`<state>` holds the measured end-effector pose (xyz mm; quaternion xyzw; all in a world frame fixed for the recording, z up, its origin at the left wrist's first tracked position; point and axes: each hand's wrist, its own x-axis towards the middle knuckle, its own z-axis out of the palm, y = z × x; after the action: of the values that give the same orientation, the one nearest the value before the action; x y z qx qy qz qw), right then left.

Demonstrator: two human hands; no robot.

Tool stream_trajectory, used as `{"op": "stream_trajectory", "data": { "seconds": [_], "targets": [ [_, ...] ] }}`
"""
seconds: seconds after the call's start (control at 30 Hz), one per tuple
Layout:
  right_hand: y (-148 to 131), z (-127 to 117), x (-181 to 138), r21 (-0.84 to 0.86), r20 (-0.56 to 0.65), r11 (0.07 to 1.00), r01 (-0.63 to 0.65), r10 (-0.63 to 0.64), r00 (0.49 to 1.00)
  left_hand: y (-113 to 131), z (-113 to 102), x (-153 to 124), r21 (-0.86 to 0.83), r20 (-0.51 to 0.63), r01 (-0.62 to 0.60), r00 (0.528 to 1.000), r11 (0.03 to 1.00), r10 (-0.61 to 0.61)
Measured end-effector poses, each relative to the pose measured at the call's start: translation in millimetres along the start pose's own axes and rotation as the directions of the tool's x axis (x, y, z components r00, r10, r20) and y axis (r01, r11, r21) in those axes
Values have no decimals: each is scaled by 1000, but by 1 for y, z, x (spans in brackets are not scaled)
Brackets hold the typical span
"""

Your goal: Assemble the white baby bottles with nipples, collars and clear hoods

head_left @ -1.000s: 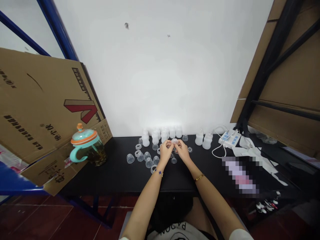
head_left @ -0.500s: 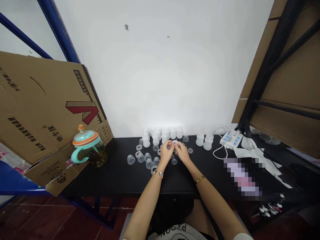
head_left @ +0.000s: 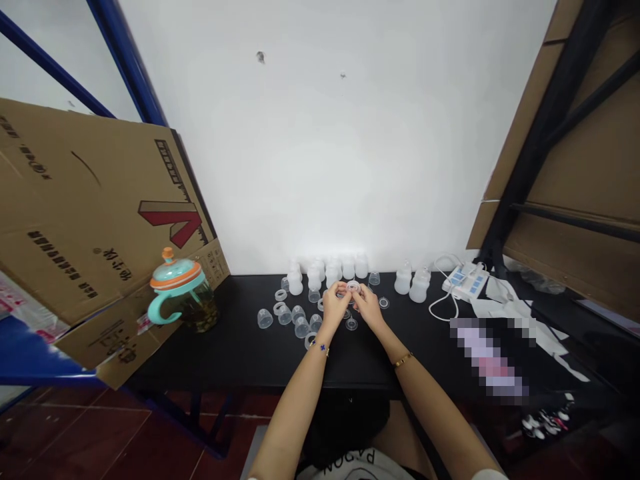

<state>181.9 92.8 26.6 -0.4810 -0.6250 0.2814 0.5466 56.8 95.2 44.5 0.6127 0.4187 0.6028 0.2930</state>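
Between the fingertips of both hands is a whitish bottle collar ring (head_left: 353, 285), held just above the black table (head_left: 240, 353). My left hand (head_left: 336, 308) pinches it from the left, and my right hand (head_left: 368, 308) grips its right side. Whether a teat sits inside the ring is too small to tell. Clear disc-like teats (head_left: 351, 324) lie below and beside the hands. To the left are several clear dome caps (head_left: 265, 319) and loose collar rings (head_left: 281, 295). White baby bottles (head_left: 295, 284) stand upright behind the hands.
Two more bottles (head_left: 419, 287) stand to the right, near a white power strip (head_left: 466, 280) with a looped cable. A teal-lidded glass jug (head_left: 185, 293) holds dark contents at the left, against a cardboard box (head_left: 100, 220). White paper scraps (head_left: 505, 310) lie at the right.
The view has shifted slightly, so everything sits a little further right in the picture. Both hands stay together on the collar ring, with only small finger movement.
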Motion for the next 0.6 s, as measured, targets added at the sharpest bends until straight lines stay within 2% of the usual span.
{"op": "stream_trajectory", "data": {
  "seconds": [0.27, 0.6],
  "targets": [
    [0, 0, -1, 11, -31, 998, 57, -56, 998, 0, 0, 1, -34, -20, 25, 999, 999, -26],
    [4, 1, 0, 6, -36, 998, 67, -66, 997, 2, 0, 0, -16, -31, 13, 999, 1000, -14]
  ]
}}
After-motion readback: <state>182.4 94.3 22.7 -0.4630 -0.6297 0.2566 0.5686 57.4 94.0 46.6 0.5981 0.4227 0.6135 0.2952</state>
